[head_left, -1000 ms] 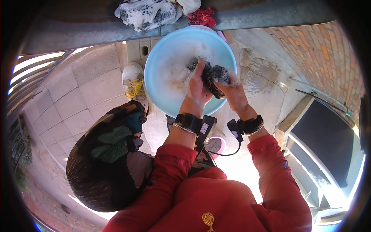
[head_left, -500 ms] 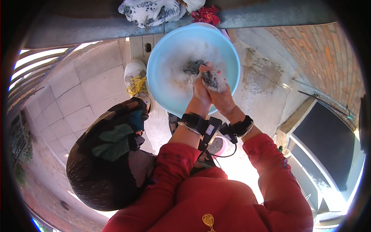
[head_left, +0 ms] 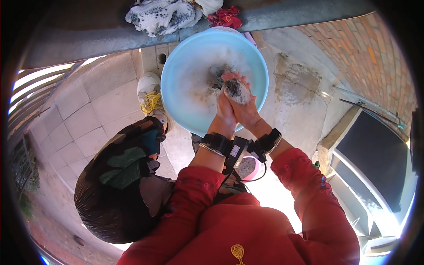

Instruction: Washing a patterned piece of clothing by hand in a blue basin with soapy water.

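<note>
A sudsy black-and-white cloth (head_left: 235,89) is bunched in my two hands over a light blue basin (head_left: 170,95). My right hand (head_left: 246,112) is curled around the bundle, which lies against its palm. Pressed close on the near left side is my left hand (head_left: 225,110), closed on the same bundle; some of its fingers are hidden. Foamy water (head_left: 194,75) fills the basin, and a dark patch of wet cloth (head_left: 218,73) shows just beyond my fingers.
A dark ledge (head_left: 265,20) runs behind the basin, with a soapy speckled cloth (head_left: 163,15) and a red cloth (head_left: 225,17) on it. A pink-rimmed bucket (head_left: 247,167) stands below my wrists. A brick wall (head_left: 366,57) rises at right.
My hands have turned the bundle slightly and moved a little away from me over the basin, still gripping it. The whole view has shifted slightly.
</note>
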The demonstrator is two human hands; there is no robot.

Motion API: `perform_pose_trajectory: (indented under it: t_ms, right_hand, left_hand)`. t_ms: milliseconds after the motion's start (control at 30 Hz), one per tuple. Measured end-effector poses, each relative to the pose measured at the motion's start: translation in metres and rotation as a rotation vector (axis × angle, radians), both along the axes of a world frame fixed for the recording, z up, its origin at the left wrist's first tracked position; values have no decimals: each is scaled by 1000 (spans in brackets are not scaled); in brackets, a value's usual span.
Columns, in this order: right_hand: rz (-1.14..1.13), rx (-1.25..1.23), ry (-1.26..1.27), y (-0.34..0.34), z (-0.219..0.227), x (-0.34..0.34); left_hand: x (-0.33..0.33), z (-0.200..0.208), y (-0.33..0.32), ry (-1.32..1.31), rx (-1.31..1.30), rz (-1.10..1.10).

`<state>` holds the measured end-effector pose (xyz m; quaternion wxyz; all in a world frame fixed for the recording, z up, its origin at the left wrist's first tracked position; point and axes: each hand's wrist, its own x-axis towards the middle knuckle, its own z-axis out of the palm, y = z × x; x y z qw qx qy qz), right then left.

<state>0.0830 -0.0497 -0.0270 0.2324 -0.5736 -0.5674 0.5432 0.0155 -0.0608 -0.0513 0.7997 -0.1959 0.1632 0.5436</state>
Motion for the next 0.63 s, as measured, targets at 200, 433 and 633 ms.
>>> perform_pose_trajectory:
  t_ms: [200,433,633]
  right_hand:
    - [13,94,-343,58,3,28]
    - [32,68,-329,23,12,3]
    - [-97,84,-227,33,-21,27]
  left_hand:
    - [19,9,14,177,-175,-158]
    - [7,-9,4,68,54,38]
    - [7,6,18,-72,70,56]
